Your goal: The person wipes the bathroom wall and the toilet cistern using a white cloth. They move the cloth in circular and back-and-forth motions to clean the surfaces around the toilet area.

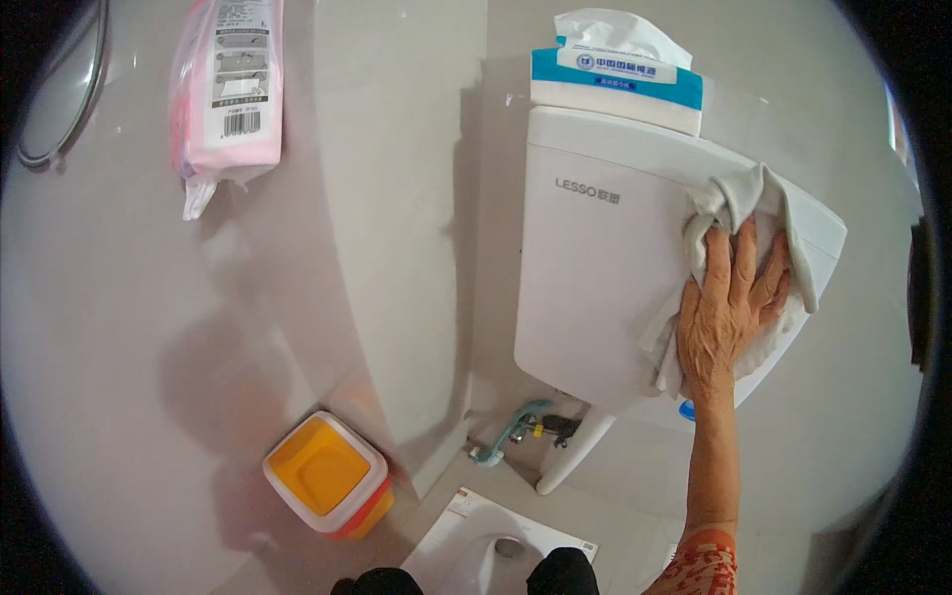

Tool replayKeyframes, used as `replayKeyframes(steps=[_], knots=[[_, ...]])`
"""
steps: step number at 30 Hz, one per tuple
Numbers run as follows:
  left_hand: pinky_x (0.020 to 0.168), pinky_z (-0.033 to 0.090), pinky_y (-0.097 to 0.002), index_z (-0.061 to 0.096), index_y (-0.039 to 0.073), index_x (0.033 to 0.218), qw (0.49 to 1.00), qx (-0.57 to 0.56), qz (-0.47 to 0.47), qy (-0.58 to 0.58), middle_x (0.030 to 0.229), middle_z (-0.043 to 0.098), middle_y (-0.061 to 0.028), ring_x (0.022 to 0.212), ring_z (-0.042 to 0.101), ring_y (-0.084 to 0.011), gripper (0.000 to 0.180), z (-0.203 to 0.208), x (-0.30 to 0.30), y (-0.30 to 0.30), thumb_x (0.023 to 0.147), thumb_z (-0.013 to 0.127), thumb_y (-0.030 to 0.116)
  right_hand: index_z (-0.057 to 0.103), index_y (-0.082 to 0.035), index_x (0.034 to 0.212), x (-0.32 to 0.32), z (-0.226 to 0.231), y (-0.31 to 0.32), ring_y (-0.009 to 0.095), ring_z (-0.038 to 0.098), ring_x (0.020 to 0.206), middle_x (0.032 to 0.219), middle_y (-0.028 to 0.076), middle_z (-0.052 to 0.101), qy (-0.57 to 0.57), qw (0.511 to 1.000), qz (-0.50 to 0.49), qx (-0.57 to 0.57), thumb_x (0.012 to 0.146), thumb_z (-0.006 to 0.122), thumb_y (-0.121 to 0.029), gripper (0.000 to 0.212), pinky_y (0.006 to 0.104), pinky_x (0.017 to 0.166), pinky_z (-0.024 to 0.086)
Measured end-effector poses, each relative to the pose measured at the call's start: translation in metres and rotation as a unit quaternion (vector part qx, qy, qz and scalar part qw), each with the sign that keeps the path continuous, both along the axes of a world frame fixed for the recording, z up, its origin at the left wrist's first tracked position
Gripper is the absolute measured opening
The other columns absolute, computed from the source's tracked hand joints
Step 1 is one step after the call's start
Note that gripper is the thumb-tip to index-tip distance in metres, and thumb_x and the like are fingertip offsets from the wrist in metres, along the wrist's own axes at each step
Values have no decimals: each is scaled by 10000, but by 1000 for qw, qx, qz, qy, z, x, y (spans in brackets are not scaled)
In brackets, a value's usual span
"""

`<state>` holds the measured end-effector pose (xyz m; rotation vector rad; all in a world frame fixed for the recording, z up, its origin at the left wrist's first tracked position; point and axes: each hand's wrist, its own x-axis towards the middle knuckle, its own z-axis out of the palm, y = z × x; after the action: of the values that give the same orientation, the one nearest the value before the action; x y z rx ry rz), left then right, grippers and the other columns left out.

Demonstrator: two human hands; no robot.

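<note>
My right hand [729, 312] lies flat on a pale grey cloth [754, 198], pressing it against the right side of a white wall-mounted cistern [595, 288]. The cloth drapes over the cistern's top right corner and hangs down below my palm. My left hand is out of sight. A blue and white tissue box [615, 84] with a tissue sticking up stands on top of the cistern.
A pink and white plastic pack [226, 89] hangs on the tiled wall at upper left. An orange bin with a white rim [327, 474] stands on the floor. Below the cistern are a hose and valve [516, 431], a white pipe [575, 451] and a squat pan [486, 545].
</note>
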<state>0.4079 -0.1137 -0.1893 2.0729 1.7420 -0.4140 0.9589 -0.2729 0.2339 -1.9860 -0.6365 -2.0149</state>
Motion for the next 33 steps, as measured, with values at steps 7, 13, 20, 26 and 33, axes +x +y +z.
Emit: replayKeyframes(steps=[7,13,20,26,33], knots=[[926,430,-394,526,26,1176,999,-3,7,45,1193,536,-169,1109,519,-321,365,-9,-19,-17,855,595,185,554,-184,1226,-5,-2,52,234,355,1309,1390,21,441,15,987,95,-132,792,584,-92,445,487,1060,234],[924,430,-391,527,31,1184,997,-1,17,73,1208,534,-168,1115,514,-321,368,-13,-31,-31,864,586,203,342,-141,1379,5,-54,92,274,456,1212,1384,102,382,-101,890,-45,-442,859,538,-134,556,431,997,449],[922,429,-389,528,38,1194,994,-1,11,112,1225,531,-167,1123,507,-322,373,-16,-48,-45,875,576,225,460,-165,1297,17,-103,64,275,470,1180,1344,111,439,59,883,127,-448,920,470,-208,380,408,1018,365],[920,429,-386,529,43,1202,985,67,-28,159,1240,529,-165,1130,502,-323,378,-20,-84,-70,884,567,243,528,-234,1240,6,-11,-5,295,277,1349,1439,34,379,125,967,203,-94,852,573,-177,394,527,1091,133],[999,337,-461,533,16,1125,880,343,-62,-322,1318,388,-215,1208,400,-387,390,69,104,20,758,658,60,559,-249,1197,6,-11,-13,260,357,1296,1395,-27,438,9,999,51,2,801,563,-83,430,465,1083,199]])
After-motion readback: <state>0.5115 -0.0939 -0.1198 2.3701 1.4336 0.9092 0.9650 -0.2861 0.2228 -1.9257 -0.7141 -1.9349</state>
